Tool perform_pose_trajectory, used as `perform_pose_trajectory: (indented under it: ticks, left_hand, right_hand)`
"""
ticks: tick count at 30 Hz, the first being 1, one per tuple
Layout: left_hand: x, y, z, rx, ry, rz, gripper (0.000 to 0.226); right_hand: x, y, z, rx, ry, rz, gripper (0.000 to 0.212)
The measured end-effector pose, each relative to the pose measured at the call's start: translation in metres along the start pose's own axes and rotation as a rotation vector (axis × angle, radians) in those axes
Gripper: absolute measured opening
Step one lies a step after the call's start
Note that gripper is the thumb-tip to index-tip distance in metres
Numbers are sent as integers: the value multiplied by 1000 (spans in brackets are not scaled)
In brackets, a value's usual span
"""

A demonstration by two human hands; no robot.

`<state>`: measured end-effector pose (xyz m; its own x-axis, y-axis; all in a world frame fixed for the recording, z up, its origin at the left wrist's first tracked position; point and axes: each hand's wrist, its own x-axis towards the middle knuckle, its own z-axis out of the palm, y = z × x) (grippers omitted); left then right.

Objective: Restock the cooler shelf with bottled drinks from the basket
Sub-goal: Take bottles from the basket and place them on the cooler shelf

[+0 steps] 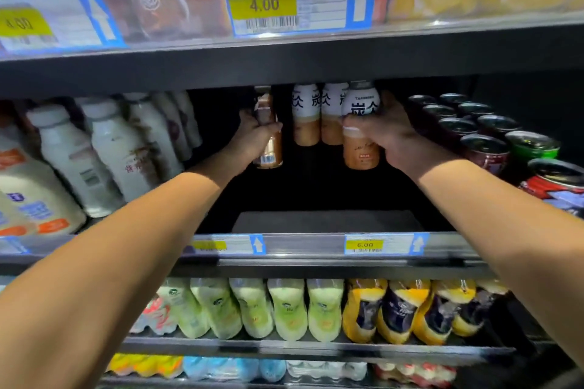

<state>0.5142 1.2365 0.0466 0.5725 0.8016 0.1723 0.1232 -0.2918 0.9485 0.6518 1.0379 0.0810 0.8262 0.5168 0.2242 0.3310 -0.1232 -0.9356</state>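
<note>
Both my arms reach deep into the dark middle cooler shelf [325, 221]. My left hand [252, 139] grips a brown bottled drink [270, 148] with a barcode facing me. My right hand [388, 136] grips a second brown bottle with a white top label [360, 123]. Two more bottles of the same kind [316, 117] stand behind, between my hands, at the back of the shelf. The basket is out of view.
White milk bottles [104, 151] fill the shelf's left side and dark cans [486, 136] the right. The shelf above [284, 57] hangs low over my hands. Price tags [363, 245] line the front rail. Green and yellow bottles [284, 309] fill the shelf below.
</note>
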Motion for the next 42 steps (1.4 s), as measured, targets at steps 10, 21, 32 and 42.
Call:
perform_pose_trajectory:
  ticks: [10,21,32,42]
  left_hand:
    - [41,-23,-25,38,34,76,63]
    - [73,-39,-18,-22,41,92,66]
    - [86,-43,-17,-12,59,65,61]
    - [82,-43,-19,24,175,14,66]
  right_hand:
    - [34,18,9,-125,134,52,76]
    - [66,23,14,-205,135,90,76]
    - [80,36,16,-197,191,110,82]
    - [85,40,17,-188,167,96,77]
